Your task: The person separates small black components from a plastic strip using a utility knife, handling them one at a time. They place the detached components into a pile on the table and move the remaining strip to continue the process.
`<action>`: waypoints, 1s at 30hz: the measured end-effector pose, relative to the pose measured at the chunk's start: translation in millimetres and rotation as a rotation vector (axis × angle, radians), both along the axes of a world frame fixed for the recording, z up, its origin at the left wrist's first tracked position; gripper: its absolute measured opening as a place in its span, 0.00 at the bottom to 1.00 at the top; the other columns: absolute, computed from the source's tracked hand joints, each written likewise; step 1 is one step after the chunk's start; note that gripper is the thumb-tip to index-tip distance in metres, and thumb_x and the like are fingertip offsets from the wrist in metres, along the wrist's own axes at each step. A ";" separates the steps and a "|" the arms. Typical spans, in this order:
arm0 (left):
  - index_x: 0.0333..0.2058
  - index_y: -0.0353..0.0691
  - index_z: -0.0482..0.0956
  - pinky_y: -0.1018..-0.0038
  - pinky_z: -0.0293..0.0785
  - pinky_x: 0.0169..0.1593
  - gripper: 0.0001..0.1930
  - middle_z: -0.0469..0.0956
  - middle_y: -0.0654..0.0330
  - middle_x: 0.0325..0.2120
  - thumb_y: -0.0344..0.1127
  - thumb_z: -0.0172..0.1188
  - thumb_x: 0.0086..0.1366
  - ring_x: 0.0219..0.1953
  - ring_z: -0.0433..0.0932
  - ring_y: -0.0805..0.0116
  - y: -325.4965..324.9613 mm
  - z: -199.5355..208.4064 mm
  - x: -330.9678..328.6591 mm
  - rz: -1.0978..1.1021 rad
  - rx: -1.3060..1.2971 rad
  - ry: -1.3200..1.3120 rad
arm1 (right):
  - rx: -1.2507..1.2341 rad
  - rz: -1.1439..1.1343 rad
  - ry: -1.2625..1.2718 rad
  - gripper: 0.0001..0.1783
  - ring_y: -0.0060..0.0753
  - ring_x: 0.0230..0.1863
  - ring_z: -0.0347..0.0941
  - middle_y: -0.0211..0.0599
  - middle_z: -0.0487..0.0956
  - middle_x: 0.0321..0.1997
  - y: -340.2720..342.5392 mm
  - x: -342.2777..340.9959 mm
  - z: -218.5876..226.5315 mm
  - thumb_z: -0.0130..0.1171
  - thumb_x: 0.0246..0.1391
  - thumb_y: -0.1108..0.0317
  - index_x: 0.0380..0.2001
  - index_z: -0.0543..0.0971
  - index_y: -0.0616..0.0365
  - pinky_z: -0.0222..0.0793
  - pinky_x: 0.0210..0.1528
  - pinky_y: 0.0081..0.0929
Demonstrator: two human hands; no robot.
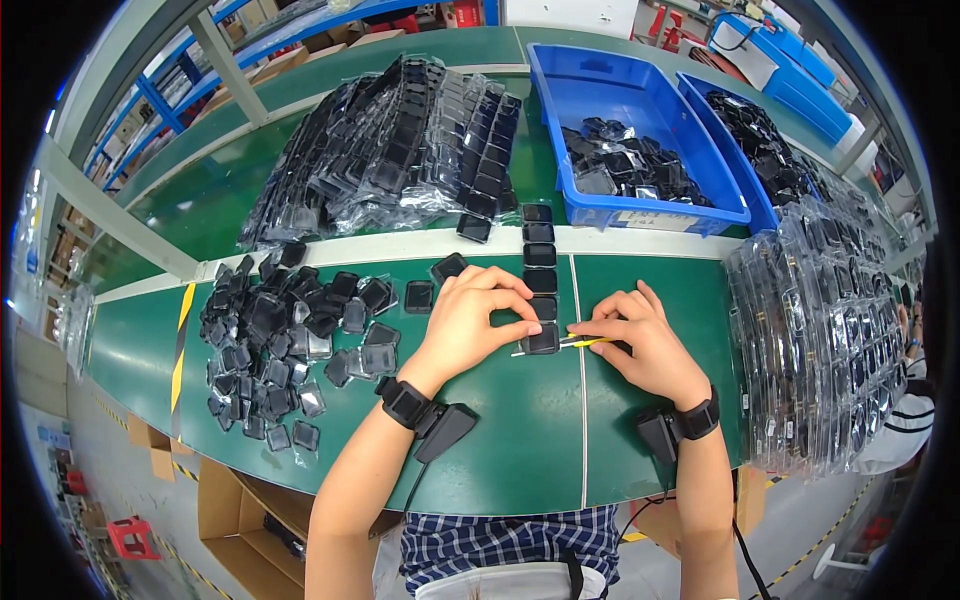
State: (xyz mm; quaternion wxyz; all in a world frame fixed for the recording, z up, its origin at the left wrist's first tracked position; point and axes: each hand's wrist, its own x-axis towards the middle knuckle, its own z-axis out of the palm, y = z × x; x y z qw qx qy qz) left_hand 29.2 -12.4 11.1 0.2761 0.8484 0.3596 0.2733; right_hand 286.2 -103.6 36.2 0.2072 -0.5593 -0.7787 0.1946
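A column of flat black square cases (540,256) runs toward me across the green table. My left hand (475,318) is curled at its left side, thumb on the upper left edge of the nearest black square case (541,340) and index fingertip by the case above. To the right, my right hand (640,338) pinches a slim yellow-and-black tool (585,341). The tool lies level with the nearest case, and a thin pale tip shows past that case's left side. Its exact kind cannot be made out. Two loose cases (419,297) lie left of the column, near my left hand.
Loose black cases in clear wrap (270,340) are heaped at left. Behind stand stacked packed trays (400,140) and a blue bin (640,75) partly filled with cases. A second blue bin (745,160) and more stacked trays (815,340) border the right side.
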 end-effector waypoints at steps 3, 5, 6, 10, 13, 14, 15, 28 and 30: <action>0.32 0.50 0.90 0.64 0.65 0.60 0.08 0.83 0.73 0.44 0.42 0.77 0.54 0.50 0.75 0.66 -0.8 1.2 3.1 0.003 0.007 0.014 | 0.017 0.007 -0.005 0.21 0.31 0.47 0.73 0.24 0.74 0.41 1.0 0.9 -1.4 0.69 0.52 0.75 0.47 0.89 0.37 0.41 0.79 0.61; 0.32 0.50 0.90 0.64 0.64 0.60 0.08 0.83 0.73 0.44 0.43 0.77 0.55 0.50 0.75 0.66 -0.4 2.4 4.5 0.002 0.009 0.020 | 0.041 0.005 -0.010 0.20 0.31 0.48 0.73 0.23 0.74 0.42 3.2 0.4 -6.4 0.69 0.53 0.74 0.47 0.89 0.37 0.41 0.79 0.61; 0.32 0.50 0.90 0.64 0.64 0.59 0.08 0.83 0.73 0.44 0.42 0.76 0.55 0.50 0.75 0.66 0.4 3.2 5.3 -0.005 0.014 0.020 | 0.067 0.005 -0.014 0.18 0.31 0.50 0.72 0.22 0.74 0.42 4.5 0.0 -9.1 0.69 0.55 0.72 0.47 0.88 0.37 0.41 0.78 0.62; 0.32 0.50 0.89 0.64 0.64 0.59 0.07 0.83 0.73 0.44 0.41 0.75 0.56 0.49 0.75 0.65 -0.6 2.8 5.1 -0.017 0.026 0.027 | 0.045 0.021 -0.014 0.17 0.31 0.52 0.72 0.21 0.75 0.42 9.5 4.2 -7.8 0.69 0.56 0.70 0.47 0.88 0.36 0.40 0.78 0.62; 0.32 0.49 0.89 0.64 0.65 0.58 0.07 0.83 0.72 0.43 0.41 0.75 0.57 0.50 0.75 0.64 0.0 1.3 0.6 -0.014 0.039 0.032 | -0.021 0.033 -0.023 0.18 0.30 0.53 0.72 0.21 0.75 0.43 6.3 19.1 -0.9 0.68 0.56 0.70 0.48 0.88 0.36 0.38 0.78 0.62; 0.32 0.49 0.88 0.64 0.65 0.58 0.07 0.82 0.71 0.44 0.40 0.75 0.56 0.50 0.75 0.64 1.6 0.2 -1.4 -0.007 0.030 -0.003 | -0.065 0.029 -0.039 0.18 0.31 0.54 0.72 0.22 0.75 0.43 3.1 29.2 4.2 0.68 0.57 0.70 0.49 0.88 0.36 0.38 0.78 0.62; 0.32 0.49 0.88 0.64 0.65 0.59 0.07 0.82 0.70 0.44 0.40 0.76 0.56 0.50 0.75 0.64 3.5 -1.2 -4.5 0.001 0.021 -0.037 | -0.109 0.027 -0.054 0.18 0.31 0.54 0.72 0.23 0.75 0.43 1.6 35.0 7.3 0.67 0.58 0.70 0.50 0.87 0.37 0.37 0.78 0.62; 0.39 0.53 0.91 0.62 0.63 0.62 0.15 0.80 0.71 0.49 0.39 0.78 0.50 0.54 0.73 0.62 -9.8 13.0 -15.2 -0.157 0.281 0.039 | 0.094 -0.108 -0.055 0.20 0.35 0.51 0.74 0.28 0.75 0.43 5.5 14.8 -6.0 0.66 0.57 0.72 0.52 0.86 0.42 0.48 0.76 0.59; 0.38 0.53 0.91 0.61 0.63 0.62 0.15 0.80 0.71 0.50 0.39 0.79 0.49 0.54 0.73 0.63 -6.6 6.3 -16.0 -0.187 0.301 0.039 | 0.116 -0.095 -0.059 0.20 0.35 0.51 0.74 0.28 0.75 0.42 5.7 13.1 -6.7 0.66 0.57 0.72 0.52 0.86 0.42 0.49 0.75 0.59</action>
